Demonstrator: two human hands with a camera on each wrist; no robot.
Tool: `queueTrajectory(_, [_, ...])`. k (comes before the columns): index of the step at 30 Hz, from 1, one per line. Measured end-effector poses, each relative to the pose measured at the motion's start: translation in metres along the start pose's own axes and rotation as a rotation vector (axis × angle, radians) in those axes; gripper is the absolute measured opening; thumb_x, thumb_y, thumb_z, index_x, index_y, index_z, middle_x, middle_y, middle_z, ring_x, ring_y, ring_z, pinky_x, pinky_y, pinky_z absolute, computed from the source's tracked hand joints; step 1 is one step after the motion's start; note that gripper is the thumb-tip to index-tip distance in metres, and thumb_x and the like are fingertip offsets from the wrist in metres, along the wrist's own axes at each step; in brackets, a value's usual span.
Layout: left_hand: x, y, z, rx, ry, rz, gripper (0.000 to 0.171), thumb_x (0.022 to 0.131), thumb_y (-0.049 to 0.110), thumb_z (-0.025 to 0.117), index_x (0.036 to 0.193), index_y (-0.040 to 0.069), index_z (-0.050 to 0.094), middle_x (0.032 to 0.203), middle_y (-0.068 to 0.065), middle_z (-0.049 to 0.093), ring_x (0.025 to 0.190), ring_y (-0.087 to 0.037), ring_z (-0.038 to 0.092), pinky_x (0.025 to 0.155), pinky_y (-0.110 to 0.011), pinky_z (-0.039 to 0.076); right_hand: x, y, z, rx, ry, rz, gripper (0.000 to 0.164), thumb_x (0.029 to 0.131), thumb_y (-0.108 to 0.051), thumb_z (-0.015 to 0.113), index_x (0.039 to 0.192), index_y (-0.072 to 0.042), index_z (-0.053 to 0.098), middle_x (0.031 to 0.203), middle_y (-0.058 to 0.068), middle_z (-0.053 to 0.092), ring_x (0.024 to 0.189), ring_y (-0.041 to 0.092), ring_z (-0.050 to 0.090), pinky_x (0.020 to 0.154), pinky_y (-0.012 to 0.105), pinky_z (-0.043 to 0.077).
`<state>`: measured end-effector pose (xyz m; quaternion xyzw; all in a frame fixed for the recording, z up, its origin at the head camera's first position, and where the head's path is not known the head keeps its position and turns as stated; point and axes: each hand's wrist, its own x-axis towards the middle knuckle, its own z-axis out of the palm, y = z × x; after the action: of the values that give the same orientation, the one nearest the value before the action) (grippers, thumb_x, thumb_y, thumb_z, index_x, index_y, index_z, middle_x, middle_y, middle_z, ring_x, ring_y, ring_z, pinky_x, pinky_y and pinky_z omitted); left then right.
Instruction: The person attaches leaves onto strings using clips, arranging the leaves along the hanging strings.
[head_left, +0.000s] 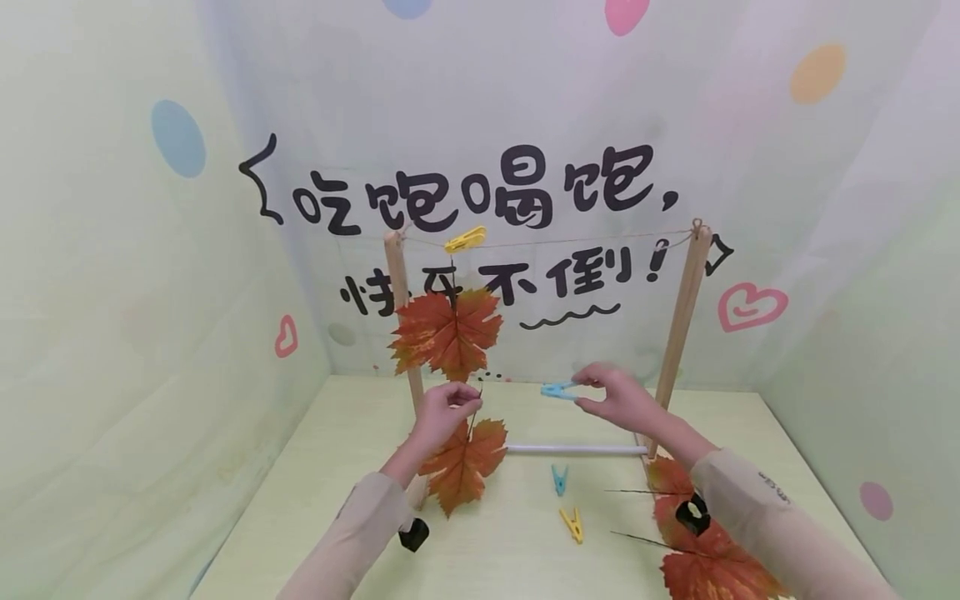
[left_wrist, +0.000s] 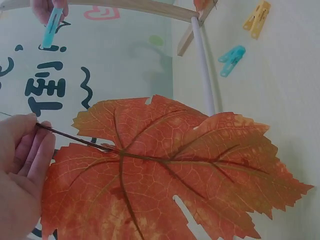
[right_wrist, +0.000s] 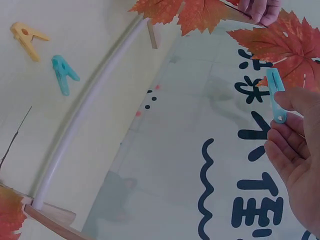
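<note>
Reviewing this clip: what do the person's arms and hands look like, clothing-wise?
The left sleeve and right sleeve are long and pale beige. Small dark lettering marks the right one near its cuff. A small black object shows beside each; I can't tell what. The left hand and right hand are gloveless.

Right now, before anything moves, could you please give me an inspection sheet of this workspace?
Surface: pale tabletop, with a white rod running across between the wooden posts.
Job's things: one leaf hangs from the string by a yellow clothespin; two more leaves lie at the right; a loose blue clothespin and a loose yellow clothespin lie on the tabletop.
Clutter: nothing seen.
Hands: left hand pinches the stem of a lower leaf; right hand holds another blue clothespin.
Cables: nothing seen.
Surroundings: light backdrop with black lettering, coloured spots and hearts.
</note>
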<state>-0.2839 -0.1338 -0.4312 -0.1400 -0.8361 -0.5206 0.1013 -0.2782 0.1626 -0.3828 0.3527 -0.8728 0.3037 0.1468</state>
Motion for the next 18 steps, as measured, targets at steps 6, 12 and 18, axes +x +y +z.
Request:
queueTrajectory(6, [0.006,0.013,0.002,-0.036,0.009,0.018,0.009,0.081,0.010,0.067,0.089,0.005,0.068,0.083,-0.004,0.067,0.076,-0.016,0.062,0.068,-0.025,0.053,0.005,-0.004,-0.012,-0.013,0.025,-0.038,0.025,0.074,-0.004,0.072,0.097,0.003,0.064,0.094,0.012,0.065,0.081,0.022,0.059,0.071,0.037,0.052])
queueTrajectory(12, [0.015,0.030,0.002,-0.039,0.010,0.012,0.009,0.081,0.010,0.067,0.090,0.009,0.069,0.083,-0.002,0.067,0.074,-0.015,0.060,0.067,-0.024,0.053,0.011,-0.009,-0.026,-0.037,0.036,-0.080,0.025,0.075,-0.003,0.070,0.098,0.004,0.063,0.094,0.013,0.064,0.080,0.021,0.057,0.070,0.034,0.051])
queueTrajectory(18, [0.027,0.048,0.003,-0.064,0.002,0.043,0.011,0.081,0.010,0.067,0.091,0.004,0.069,0.083,-0.005,0.067,0.073,-0.015,0.060,0.066,-0.024,0.052,0.018,-0.013,-0.039,-0.051,0.071,-0.153,0.023,0.074,0.000,0.071,0.096,0.004,0.062,0.091,0.012,0.062,0.080,0.020,0.056,0.068,0.033,0.050])
